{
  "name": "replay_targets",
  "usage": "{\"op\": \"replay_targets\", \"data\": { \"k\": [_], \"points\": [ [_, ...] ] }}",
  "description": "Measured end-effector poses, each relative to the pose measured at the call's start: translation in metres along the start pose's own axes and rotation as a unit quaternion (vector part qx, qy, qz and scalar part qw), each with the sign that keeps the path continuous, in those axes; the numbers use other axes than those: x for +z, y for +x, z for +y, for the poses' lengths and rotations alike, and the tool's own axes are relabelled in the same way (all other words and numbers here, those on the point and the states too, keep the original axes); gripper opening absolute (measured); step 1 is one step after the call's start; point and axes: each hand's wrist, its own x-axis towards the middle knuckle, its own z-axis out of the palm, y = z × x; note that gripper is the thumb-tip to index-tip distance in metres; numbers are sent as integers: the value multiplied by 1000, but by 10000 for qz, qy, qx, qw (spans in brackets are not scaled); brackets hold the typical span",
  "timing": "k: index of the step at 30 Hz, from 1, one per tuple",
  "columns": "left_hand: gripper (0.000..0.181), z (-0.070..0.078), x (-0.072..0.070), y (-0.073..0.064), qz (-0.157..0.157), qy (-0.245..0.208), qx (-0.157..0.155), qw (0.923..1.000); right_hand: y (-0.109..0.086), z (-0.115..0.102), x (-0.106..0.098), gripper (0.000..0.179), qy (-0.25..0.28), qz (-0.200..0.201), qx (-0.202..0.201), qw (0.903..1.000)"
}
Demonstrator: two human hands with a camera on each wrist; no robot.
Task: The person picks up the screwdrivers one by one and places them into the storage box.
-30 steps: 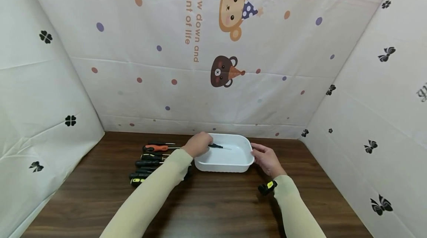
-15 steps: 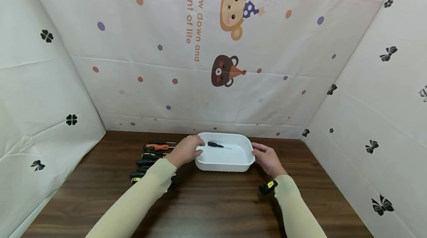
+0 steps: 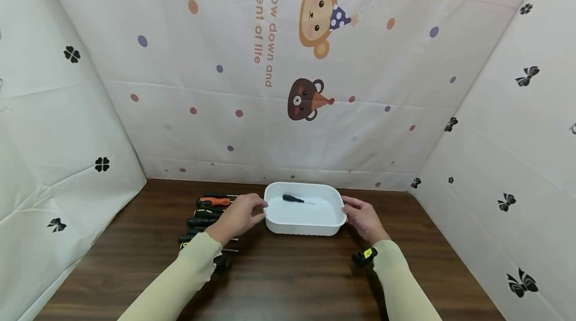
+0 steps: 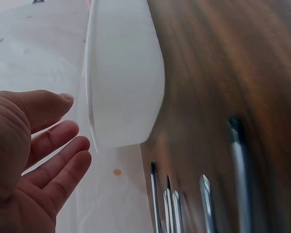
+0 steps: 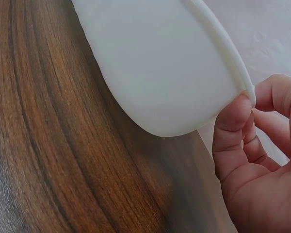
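Note:
A white plastic tray (image 3: 306, 229) stands at the back of the table, and a small black-handled screwdriver (image 3: 293, 198) lies in it. At the tray's left end is my left hand (image 3: 240, 215), holding nothing. In the left wrist view, the fingers of this left hand (image 4: 58, 150) are loosely bent, with a small gap to the tray rim (image 4: 90, 82). My right hand (image 3: 363, 218) pinches the rim at the tray's right end. Close up in the right wrist view, the thumb and forefinger of the right hand (image 5: 257, 160) hold the tray edge (image 5: 233, 58).
Left of the tray lies a row of several screwdrivers, among them one with an orange handle (image 3: 213, 202); my left hand and sleeve partly cover them. Metal shafts (image 4: 241, 179) point toward the tray. A patterned white cloth (image 3: 202, 131) rises behind the brown table (image 3: 292, 276).
My left hand has let go of the small screwdriver in the tray and drawn back left, out over the rim. The right hand has kept its hold on the tray.

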Motion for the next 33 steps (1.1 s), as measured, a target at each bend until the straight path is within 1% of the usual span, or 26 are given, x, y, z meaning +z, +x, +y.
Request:
{"op": "replay_targets", "data": {
  "k": [4,9,12,14,17,21,25,28,29,33],
  "points": [
    [22,-3,0,-14,78,-67,-15,9999,-2,3,0,47,14,37,-34,10000],
    [21,-8,-7,-35,98,-143,-93,9998,-2,6,2,47,10,-31,-128,9999],
    [20,-11,-11,-49,219,-159,-75,9996,-2,6,4,47,-41,-35,-157,9999],
    [20,-13,-14,-58,326,-219,-117,9992,-2,6,4,46,-24,35,-102,9999],
    [19,-18,-18,-71,463,-349,-278,9979,-2,7,4,46,-84,78,-78,9999],
    [18,-28,-26,-87,540,-703,-593,9943,-2,9,3,45,-103,71,-153,9998],
    [23,-42,-38,-103,477,-1080,-878,9891,-2,9,5,46,-84,3,-181,9998],
    [26,-53,-46,-113,351,-1250,-983,9867,-2,8,4,47,-103,2,-130,9999],
    [26,-57,-48,-116,302,-1286,-998,9862,-2,7,3,46,-108,29,-103,9999],
    [24,-67,-55,-125,136,-1179,-1011,9878,-2,3,0,47,-144,23,-87,9999]
  ]
}}
